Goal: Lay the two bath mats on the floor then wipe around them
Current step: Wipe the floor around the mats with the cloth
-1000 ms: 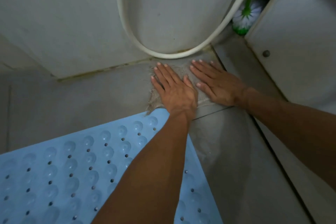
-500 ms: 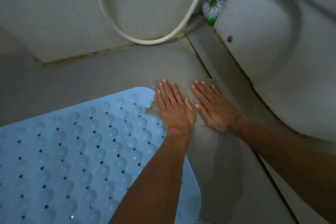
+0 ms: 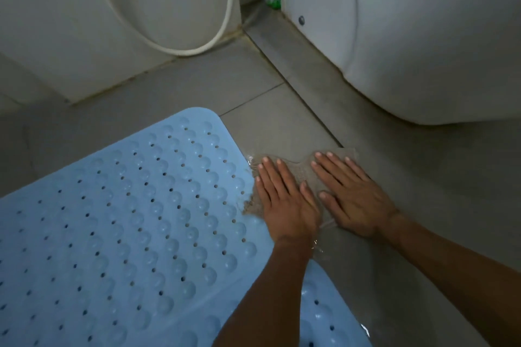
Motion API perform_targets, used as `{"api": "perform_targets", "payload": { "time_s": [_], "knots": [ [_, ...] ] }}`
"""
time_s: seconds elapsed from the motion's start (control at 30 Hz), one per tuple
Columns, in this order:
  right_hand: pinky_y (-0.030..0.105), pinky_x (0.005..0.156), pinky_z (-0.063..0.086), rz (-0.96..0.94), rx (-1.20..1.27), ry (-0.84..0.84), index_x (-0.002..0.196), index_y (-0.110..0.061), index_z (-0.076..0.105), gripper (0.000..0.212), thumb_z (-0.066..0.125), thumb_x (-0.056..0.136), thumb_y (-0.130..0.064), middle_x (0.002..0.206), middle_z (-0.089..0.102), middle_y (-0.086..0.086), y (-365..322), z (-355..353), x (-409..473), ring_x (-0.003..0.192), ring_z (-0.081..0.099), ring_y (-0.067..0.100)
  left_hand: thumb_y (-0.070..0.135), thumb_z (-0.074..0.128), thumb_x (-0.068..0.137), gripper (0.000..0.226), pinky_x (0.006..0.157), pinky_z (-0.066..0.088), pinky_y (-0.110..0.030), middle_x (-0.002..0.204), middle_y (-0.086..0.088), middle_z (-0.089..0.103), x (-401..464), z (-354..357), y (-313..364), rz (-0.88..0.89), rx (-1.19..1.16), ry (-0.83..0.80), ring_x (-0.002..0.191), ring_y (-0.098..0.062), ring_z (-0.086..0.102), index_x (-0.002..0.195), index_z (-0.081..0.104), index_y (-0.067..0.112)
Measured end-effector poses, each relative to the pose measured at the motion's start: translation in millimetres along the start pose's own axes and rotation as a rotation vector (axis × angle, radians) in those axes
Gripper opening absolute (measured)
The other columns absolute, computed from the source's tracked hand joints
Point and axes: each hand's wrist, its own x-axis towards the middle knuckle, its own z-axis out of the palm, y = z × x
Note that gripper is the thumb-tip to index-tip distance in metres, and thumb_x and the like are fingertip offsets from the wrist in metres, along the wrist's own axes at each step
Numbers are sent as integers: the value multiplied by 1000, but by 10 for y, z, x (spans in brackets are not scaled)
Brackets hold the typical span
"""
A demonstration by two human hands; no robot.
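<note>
On the grey tiled bathroom floor (image 3: 282, 110), the blue bath mat (image 3: 127, 220) lay just left of both hands, left hand (image 3: 284, 203) nearer, right hand (image 3: 352, 197) beside it, fingers flat, pressing the wet cloth (image 3: 304, 172) along its right edge.

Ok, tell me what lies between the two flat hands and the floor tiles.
In the head view, a thin brownish cloth lies under the left hand and right hand, pressed onto the wet floor.
</note>
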Motion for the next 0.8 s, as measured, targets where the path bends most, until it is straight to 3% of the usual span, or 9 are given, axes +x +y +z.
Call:
{"api": "perform_targets", "payload": {
  "time_s": [0.3, 0.53, 0.8],
  "knots": [
    [40, 125, 7, -14, 27, 24, 160, -20, 11, 63, 24, 103, -46, 168, 3, -3, 35, 23, 5, 154, -3, 12, 39, 11, 99, 66, 122, -2, -47, 160, -23, -3, 25, 39, 1, 19, 63, 4, 149, -34, -6, 152, 2, 0],
    [35, 124, -6, -23, 53, 31, 159, -27, 2, 64, 15, 102, -52, 167, -5, -7, 64, 71, 1, 153, -9, 9, 39, 9, 99, 66, 121, -8, -45, 160, -23, -2, 4, 71, -15, 45, 140, 21, 149, -34, -5, 152, 2, 0],
    [37, 124, -9, -33, 26, -103, 159, -25, -6, 63, 11, 104, -51, 166, -13, -5, 45, 11, -428, 153, -13, 13, 38, 12, 101, 64, 121, -5, -47, 160, -23, -4, -507, 176, 218, -38, 165, -26, 149, -35, -5, 153, 1, 1]
  ]
}}
